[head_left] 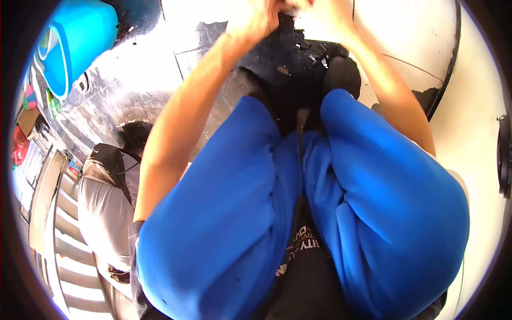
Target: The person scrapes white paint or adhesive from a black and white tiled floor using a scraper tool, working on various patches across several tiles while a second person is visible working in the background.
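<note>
Both of my forearms reach past my raised knees, in blue trousers, towards the top edge of the view. My left hand [256, 18] is in strong glare, its fingers blurred near the upper rim. My right hand [326, 10] is close beside it, washed out by light and partly cut off. Between the fingertips lies a small blurred patch of red and grey that I cannot identify. Below the hands, small dark and shiny fragments [319, 50] lie on the black, dirty-looking floor between my dark-covered feet. A flat brownish piece [284, 71] lies there too.
A bright blue plastic tub [86, 36] lies tipped at the upper left. A slatted light-coloured chair or bench [76, 256] stands at the lower left, with a pale cloth-covered shape [104, 216] beside it. A cream wall [472, 132] runs along the right, with a dark round object [505, 156] at the rim.
</note>
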A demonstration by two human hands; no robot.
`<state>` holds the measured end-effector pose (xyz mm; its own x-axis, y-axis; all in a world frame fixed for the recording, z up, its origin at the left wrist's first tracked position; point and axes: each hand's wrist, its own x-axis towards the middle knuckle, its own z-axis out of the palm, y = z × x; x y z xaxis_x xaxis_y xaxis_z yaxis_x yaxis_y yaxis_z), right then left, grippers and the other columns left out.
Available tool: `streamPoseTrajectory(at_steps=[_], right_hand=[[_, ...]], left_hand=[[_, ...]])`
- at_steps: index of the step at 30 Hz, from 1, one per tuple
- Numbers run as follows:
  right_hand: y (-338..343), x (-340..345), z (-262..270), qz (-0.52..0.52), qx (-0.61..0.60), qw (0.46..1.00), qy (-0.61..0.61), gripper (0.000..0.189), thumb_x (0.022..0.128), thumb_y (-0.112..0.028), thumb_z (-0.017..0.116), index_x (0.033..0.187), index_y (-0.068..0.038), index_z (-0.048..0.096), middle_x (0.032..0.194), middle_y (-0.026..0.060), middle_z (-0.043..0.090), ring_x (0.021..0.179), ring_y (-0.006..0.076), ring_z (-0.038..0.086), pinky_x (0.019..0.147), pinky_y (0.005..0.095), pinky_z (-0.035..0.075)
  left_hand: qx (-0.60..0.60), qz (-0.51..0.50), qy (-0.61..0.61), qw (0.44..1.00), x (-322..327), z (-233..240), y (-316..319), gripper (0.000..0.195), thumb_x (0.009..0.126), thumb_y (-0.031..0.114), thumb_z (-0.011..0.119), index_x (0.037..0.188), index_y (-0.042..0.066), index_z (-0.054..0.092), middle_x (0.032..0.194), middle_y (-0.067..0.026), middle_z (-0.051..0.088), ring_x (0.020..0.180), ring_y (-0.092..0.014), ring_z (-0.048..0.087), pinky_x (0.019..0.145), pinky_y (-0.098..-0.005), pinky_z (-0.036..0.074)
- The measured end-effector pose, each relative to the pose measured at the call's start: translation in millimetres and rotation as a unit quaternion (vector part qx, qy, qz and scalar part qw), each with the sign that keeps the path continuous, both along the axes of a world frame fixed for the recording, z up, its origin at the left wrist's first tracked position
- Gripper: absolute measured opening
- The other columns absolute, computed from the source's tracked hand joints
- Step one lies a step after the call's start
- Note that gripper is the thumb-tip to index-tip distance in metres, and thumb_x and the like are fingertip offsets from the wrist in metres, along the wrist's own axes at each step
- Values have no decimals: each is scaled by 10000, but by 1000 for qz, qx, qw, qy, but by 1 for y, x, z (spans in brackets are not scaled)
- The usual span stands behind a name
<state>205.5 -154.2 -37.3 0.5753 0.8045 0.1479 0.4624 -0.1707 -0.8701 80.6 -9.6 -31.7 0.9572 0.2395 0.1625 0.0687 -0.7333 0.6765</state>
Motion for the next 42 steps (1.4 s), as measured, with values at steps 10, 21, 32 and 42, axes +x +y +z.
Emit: streamPoseTrajectory(at_steps=[10, 21, 32, 42], right_hand=[[-8, -23, 20, 29, -53, 995, 78, 129, 915, -57, 666, 1003, 35, 683, 810, 238, 678, 666, 284, 641, 639, 413, 506], [-8, -7, 18, 40, -130, 991, -6, 116, 895, -34, 690, 990, 32, 687, 874, 255, 705, 772, 402, 687, 684, 451, 529], [-9, 4, 48, -39, -188, 980, 48, 140, 899, -56, 696, 987, 49, 669, 860, 271, 694, 710, 405, 663, 675, 434, 533], [-33, -5, 29, -29, -170, 982, -74, 262, 948, -284, 773, 1061, -49, 743, 834, 114, 730, 742, 228, 710, 683, 363, 566]], left_hand=[[-18, -36, 37, 998, -28, -6, 2, 174, 859, 21, 660, 1006, -42, 591, 925, -262, 677, 908, -472, 639, 832, -539, 528], [-8, -35, 33, 999, -17, -1, 6, 141, 874, 17, 650, 995, -30, 594, 914, -238, 661, 934, -446, 637, 876, -520, 523], [8, -42, 20, 999, 4, -14, -5, 187, 860, -14, 606, 1044, -7, 637, 881, -235, 662, 815, -438, 631, 748, -505, 529], [31, -36, 10, 999, 1, 9, -11, 138, 864, -10, 605, 996, -25, 566, 905, -268, 653, 893, -455, 642, 810, -520, 534]])
